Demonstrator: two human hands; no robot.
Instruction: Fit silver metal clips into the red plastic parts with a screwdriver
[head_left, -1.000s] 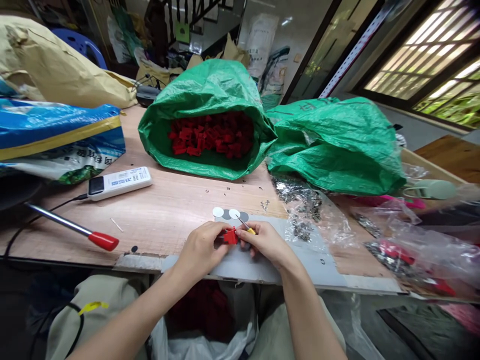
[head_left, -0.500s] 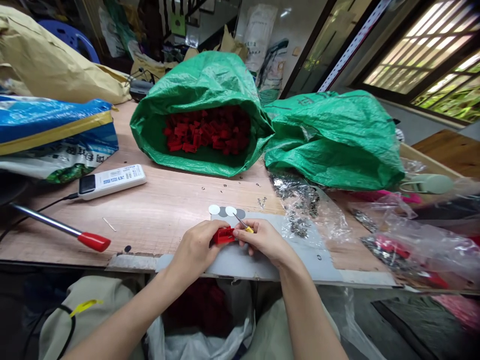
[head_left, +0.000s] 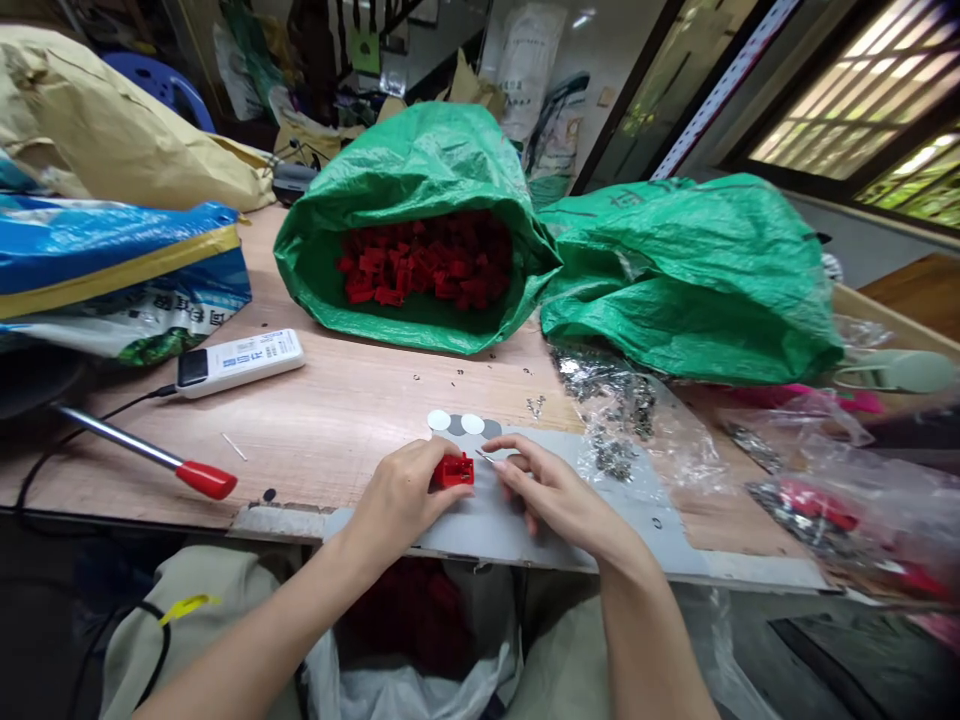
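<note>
My left hand [head_left: 401, 498] pinches a small red plastic part [head_left: 454, 470] just above the grey board [head_left: 480, 525] at the table's near edge. My right hand [head_left: 555, 492] is beside it on the right, with its fingers reaching toward the part. The thin metal tip of a small pick tool [head_left: 484, 456] pokes out at the fingertips, and its handle is hidden under the fingers. Behind them, an open green bag [head_left: 420, 160] lies on its side, full of red parts [head_left: 427, 265].
A second green bag [head_left: 690, 280] lies at the right, with clear plastic bags of small metal pieces [head_left: 607, 400] in front of it. On the left are a white remote [head_left: 240, 362], a red-handled metal rod [head_left: 206, 480] and a blue sack [head_left: 112, 270]. Two white discs [head_left: 455, 422] lie on the board. A white bag [head_left: 420, 690] hangs below the table edge.
My right hand's fingers have stretched out and the tool's yellow handle is no longer in sight. The red part has turned slightly in my left hand.
</note>
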